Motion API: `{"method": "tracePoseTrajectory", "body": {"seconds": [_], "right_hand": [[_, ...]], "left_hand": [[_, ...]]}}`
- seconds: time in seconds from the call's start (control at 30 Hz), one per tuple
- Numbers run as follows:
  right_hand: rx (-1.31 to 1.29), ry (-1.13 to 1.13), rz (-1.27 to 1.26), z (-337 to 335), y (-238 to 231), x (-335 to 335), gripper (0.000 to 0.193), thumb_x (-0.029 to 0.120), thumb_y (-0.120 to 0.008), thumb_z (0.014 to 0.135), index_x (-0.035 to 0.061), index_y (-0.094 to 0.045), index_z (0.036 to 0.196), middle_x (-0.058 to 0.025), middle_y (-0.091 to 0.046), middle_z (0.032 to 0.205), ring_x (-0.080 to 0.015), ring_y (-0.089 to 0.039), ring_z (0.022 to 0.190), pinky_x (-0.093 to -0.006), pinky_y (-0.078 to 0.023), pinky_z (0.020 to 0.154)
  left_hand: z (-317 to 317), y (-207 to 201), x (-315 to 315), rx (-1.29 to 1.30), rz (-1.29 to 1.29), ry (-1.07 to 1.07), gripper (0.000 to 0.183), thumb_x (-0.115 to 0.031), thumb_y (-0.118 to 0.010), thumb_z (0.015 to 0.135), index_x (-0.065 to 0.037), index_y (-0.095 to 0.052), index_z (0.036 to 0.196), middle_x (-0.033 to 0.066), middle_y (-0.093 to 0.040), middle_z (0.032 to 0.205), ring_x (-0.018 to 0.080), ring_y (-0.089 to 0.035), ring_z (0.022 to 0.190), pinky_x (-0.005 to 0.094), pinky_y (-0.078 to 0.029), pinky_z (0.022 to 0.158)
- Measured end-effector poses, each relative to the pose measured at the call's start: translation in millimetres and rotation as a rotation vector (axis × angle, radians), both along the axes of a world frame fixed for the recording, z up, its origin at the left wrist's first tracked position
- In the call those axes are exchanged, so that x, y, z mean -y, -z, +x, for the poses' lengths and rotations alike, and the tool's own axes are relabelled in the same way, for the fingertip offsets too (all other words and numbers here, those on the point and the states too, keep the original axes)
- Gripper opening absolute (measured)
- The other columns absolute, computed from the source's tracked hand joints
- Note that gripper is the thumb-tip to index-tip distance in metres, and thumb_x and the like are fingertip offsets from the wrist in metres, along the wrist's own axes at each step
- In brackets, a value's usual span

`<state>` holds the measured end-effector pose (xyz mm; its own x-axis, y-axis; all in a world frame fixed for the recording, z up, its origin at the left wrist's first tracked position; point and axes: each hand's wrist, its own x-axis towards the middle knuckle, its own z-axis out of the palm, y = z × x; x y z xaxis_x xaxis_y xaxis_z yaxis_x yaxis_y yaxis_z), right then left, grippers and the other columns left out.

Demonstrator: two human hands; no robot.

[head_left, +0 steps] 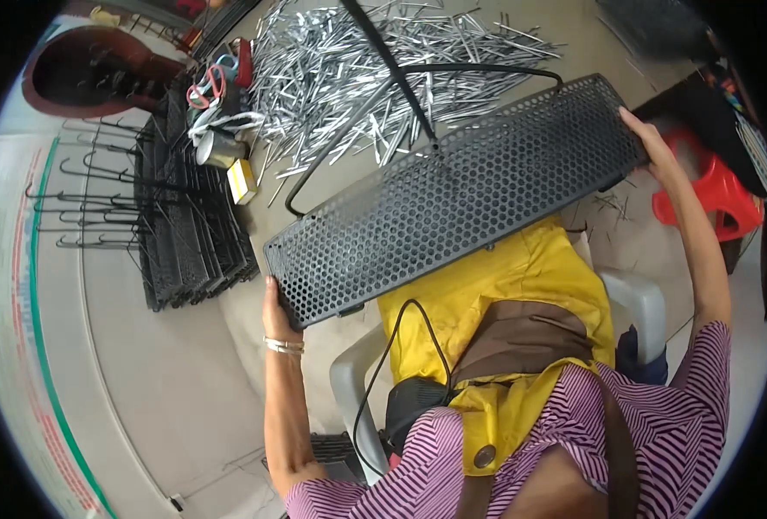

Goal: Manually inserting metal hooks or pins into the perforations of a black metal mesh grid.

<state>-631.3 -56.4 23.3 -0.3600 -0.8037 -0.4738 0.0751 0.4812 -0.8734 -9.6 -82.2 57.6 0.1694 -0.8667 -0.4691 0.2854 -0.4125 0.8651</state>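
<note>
A long black perforated panel (453, 186) with a honeycomb of holes is held up over my lap, its right end higher in view than its left. My left hand (278, 304) is closed on its left end, and my right hand (650, 143) grips its right end. A bent black rod (479, 67) arches along the panel's far side, and a straight black bar (389, 60) runs down to the panel's far edge. Behind it lies a big heap of thin silvery strips (332, 86) on the table, partly hidden by the rod and panel.
Similar black panels with hooked rods (185, 225) are stacked at the left. Near them are a metal can (219, 149), a yellow and white box (242, 181) and orange-handled scissors (206, 86). A red plastic stool (721, 199) stands at the right. I sit in a white chair (634, 303).
</note>
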Motion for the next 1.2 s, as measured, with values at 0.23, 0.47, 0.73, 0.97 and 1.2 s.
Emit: {"method": "tracePoseTrajectory", "body": {"seconds": [0.23,0.47,0.73,0.97,1.2], "right_hand": [[-0.002,0.090,-0.007,3.7,-21.1,-2.1,0.048,0.050,-0.054,0.078,0.0049,-0.062,0.091,0.0010,-0.059,0.069,-0.0062,-0.051,0.050,-0.0215,-0.037,0.041],[-0.030,0.035,-0.101,-19.0,-2.1,-6.8,0.047,0.050,-0.055,0.077,0.0040,-0.062,0.087,0.0011,-0.055,0.063,-0.0071,-0.047,0.044,-0.0234,-0.032,0.036],[-0.123,0.032,0.104,-2.7,-21.4,-15.9,0.056,0.056,-0.053,0.076,0.0015,-0.061,0.085,-0.0013,-0.056,0.071,-0.0075,-0.051,0.066,-0.0231,-0.038,0.055],[-0.664,0.176,-0.441,19.8,2.7,-64.8,0.042,0.031,-0.061,0.080,-0.0074,-0.055,0.097,-0.0020,-0.053,0.073,-0.0065,-0.045,0.063,-0.0216,-0.037,0.054],[-0.544,0.275,-0.360,40.1,4.4,-74.2,0.036,0.016,-0.055,0.086,-0.0051,-0.046,0.114,-0.0046,-0.054,0.097,-0.0086,-0.049,0.088,-0.0206,-0.039,0.078]], "left_hand": [[-22.6,2.8,2.2,0.038,0.000,-0.004,0.042,-0.035,-0.042,0.089,-0.002,-0.049,0.114,0.0103,-0.056,0.110,0.0243,-0.056,0.094,0.0373,-0.046,0.084],[-22.3,4.3,12.8,-0.002,-0.011,0.090,0.042,-0.036,-0.042,0.089,-0.001,-0.049,0.112,0.0099,-0.058,0.106,0.0222,-0.058,0.092,0.0341,-0.047,0.082],[-3.0,-9.8,31.6,0.498,0.028,0.281,0.038,-0.029,-0.047,0.089,0.005,-0.053,0.106,0.0091,-0.060,0.097,0.0181,-0.057,0.085,0.0297,-0.045,0.079],[-91.8,-104.4,163.2,0.980,-0.598,0.628,0.052,-0.008,-0.064,0.075,0.009,-0.042,0.120,0.0197,-0.052,0.115,0.0213,-0.053,0.101,0.0287,-0.043,0.084],[-237.8,-69.1,231.6,1.530,-0.667,1.431,0.065,-0.034,-0.070,0.065,0.001,-0.048,0.115,0.0190,-0.055,0.110,0.0321,-0.053,0.102,0.0360,-0.042,0.087]]}}
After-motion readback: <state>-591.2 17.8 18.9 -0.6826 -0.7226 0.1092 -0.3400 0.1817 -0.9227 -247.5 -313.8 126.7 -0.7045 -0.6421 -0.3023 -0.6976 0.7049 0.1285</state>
